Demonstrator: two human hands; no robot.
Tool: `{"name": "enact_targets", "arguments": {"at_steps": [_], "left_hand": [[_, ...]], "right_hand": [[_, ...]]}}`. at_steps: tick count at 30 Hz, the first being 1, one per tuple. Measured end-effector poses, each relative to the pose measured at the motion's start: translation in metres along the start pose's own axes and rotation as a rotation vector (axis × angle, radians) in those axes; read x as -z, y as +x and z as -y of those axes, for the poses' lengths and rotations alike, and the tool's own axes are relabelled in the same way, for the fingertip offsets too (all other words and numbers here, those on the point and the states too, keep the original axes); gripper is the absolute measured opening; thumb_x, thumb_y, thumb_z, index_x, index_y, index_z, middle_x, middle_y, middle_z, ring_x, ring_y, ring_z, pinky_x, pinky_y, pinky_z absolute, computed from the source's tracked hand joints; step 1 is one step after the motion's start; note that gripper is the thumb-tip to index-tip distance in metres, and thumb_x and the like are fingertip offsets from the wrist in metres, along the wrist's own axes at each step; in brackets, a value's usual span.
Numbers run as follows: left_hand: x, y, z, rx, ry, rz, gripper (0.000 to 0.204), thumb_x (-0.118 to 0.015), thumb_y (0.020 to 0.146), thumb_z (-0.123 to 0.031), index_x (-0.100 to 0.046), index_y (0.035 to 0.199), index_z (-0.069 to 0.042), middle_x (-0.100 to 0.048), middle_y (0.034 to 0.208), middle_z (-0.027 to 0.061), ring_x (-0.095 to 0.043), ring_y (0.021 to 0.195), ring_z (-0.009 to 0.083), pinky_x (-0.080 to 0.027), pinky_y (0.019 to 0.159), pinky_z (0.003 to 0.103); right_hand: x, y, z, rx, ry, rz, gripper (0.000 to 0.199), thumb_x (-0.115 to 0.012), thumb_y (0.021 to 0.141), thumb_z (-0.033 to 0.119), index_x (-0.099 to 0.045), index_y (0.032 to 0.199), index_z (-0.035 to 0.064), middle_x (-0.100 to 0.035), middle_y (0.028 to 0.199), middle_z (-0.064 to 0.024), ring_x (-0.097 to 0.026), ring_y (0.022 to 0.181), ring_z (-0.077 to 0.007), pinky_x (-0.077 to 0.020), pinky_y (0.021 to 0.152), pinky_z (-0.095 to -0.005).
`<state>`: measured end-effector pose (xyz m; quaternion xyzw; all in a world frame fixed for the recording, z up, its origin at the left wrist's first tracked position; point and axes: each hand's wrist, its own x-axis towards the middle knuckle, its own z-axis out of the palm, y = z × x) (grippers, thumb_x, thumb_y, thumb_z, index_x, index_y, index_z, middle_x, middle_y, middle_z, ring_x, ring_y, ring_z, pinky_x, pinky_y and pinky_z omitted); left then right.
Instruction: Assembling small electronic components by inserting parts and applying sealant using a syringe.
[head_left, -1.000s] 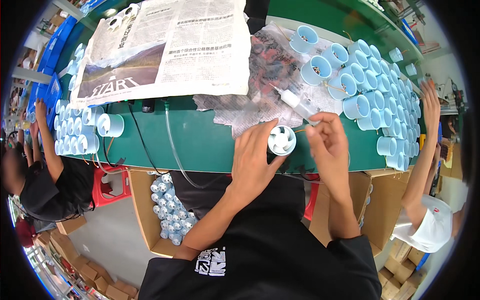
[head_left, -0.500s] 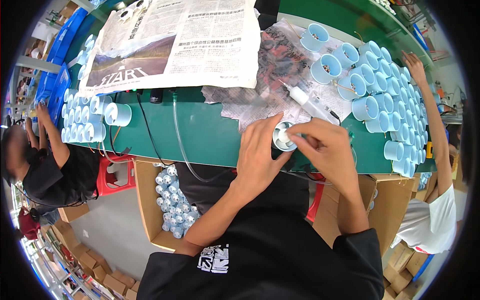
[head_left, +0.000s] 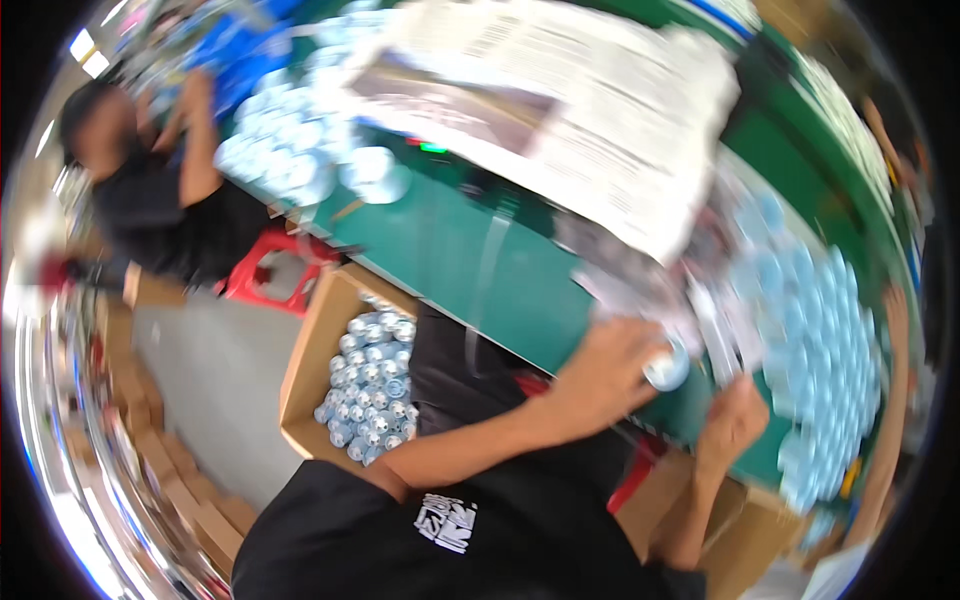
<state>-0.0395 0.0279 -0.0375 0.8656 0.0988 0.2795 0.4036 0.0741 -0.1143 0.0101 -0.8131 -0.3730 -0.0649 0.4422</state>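
My left hand (head_left: 612, 372) is closed around a small light-blue cup (head_left: 667, 366) with white inside, its open end facing up near the table's front edge. To its right, my right hand (head_left: 735, 422) has its fingers curled in. Just above those fingers is a white tube-shaped dispenser (head_left: 712, 325), its lower end close to the fingertips. Blur hides whether they touch it, and anything inside the right hand is out of sight.
Rows of light-blue cups (head_left: 825, 340) crowd the right of the green table (head_left: 480, 275); more cups (head_left: 285, 140) stand at far left. Newspaper (head_left: 600, 110) covers the back. Below, a cardboard box (head_left: 305, 385) holds several cups. A person (head_left: 150, 200) sits left; another's arm (head_left: 890, 400) reaches in right.
The whole view has turned and shifted, with blur. My right hand has come away from the cup, down and to the right beside the dispenser. My left hand still holds the cup.
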Motion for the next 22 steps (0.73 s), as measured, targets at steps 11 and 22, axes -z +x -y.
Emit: {"name": "enact_targets", "arguments": {"at_steps": [11,22], "left_hand": [[0.038,-0.013,-0.015,0.020,-0.526,-0.224,0.064,-0.077,0.077,-0.015,-0.043,0.131,-0.008,-0.050,0.129,0.0127,-0.044,0.121,0.0301,-0.035,0.103,0.041],[0.426,0.134,0.177,0.308,0.747,-0.803,0.061,-0.081,0.066,-0.018,-0.051,0.117,-0.004,-0.060,0.115,0.0232,-0.058,0.108,0.0372,-0.047,0.089,0.042]], "right_hand": [[-0.029,-0.041,-0.015,-0.258,0.121,-0.046,0.057,-0.041,0.103,0.028,-0.036,0.052,0.0024,-0.034,0.051,-0.0020,-0.032,0.051,-0.0112,-0.0247,0.051,-0.0301],[-0.034,-0.039,-0.008,-0.129,-0.035,0.050,0.053,-0.044,0.101,0.023,-0.048,0.054,-0.0012,-0.045,0.049,-0.0076,-0.037,0.045,-0.0196,-0.0280,0.047,-0.0352]]}}
